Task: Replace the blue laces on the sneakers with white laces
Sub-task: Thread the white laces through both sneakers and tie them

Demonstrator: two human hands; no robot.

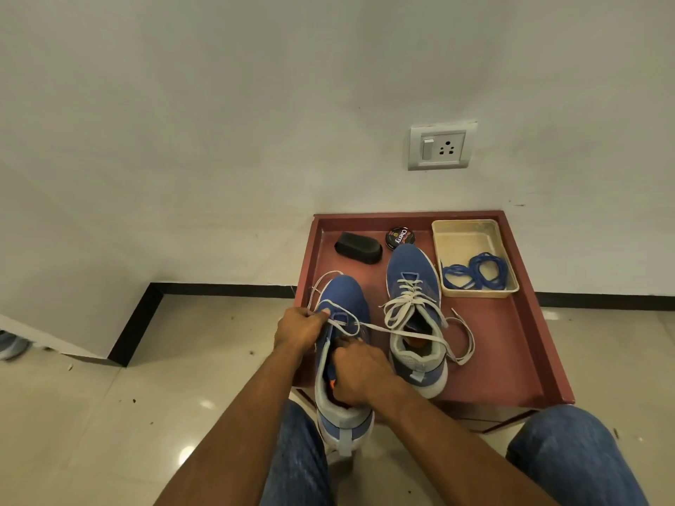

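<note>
Two blue sneakers sit on the red table (511, 345). The near sneaker (341, 359) overhangs the table's front edge; its white lace (398, 330) runs only through the front eyelets. The left hand (301, 328) pinches that lace beside the toe, and the lace stretches taut across the far sneaker (414, 312), which is fully laced in white. The right hand (359, 372), fingers curled, grips the near sneaker's tongue area. Blue laces (475, 275) lie coiled in the cream tray (471, 231) at the table's back right corner.
</note>
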